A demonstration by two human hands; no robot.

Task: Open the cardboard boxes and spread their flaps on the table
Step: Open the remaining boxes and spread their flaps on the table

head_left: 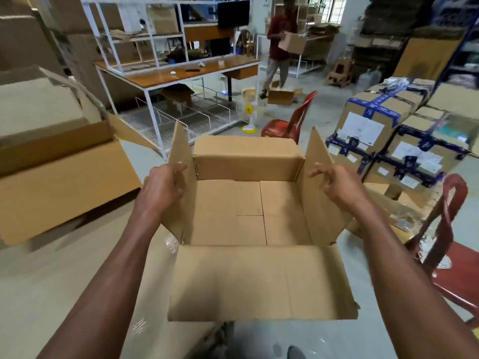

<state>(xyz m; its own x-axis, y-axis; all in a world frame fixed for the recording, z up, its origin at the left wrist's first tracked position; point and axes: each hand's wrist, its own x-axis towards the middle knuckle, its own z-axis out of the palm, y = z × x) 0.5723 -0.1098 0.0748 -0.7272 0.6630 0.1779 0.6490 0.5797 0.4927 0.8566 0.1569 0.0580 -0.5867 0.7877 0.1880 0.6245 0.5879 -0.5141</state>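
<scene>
The cardboard box sits open right in front of me on the pale counter, dead centre of my view. Nearest me, at six o'clock, the near flap is already folded out and down toward my body, lying close to flat. So I judge that one done.

A little farther out, my two hands work the side flaps. My left hand, at nine o'clock of the box, has its fingers curled over the top edge of the left flap; that grip is closed on the flap. My right hand, at three o'clock, lies against the outer face of the right flap with fingers bent and spread. I cannot tell for sure whether that grip has the edge pinched or only rests on it. Both side flaps stand nearly upright, leaning slightly outward.

Beyond them, at twelve o'clock, the far flap is bent back away from me over the far wall.

The step in hand, as I read it, is spreading the side flaps. The next move calls for pulling both hands apart and down, left toward nine, right toward three, until the flaps lie on the counter. The right side looks tight: a red chair stands close at four o'clock.

Off at ten o'clock another opened box lies on the counter. Farther still, taped cartons stack at two o'clock, and a person carries a box at twelve.
</scene>
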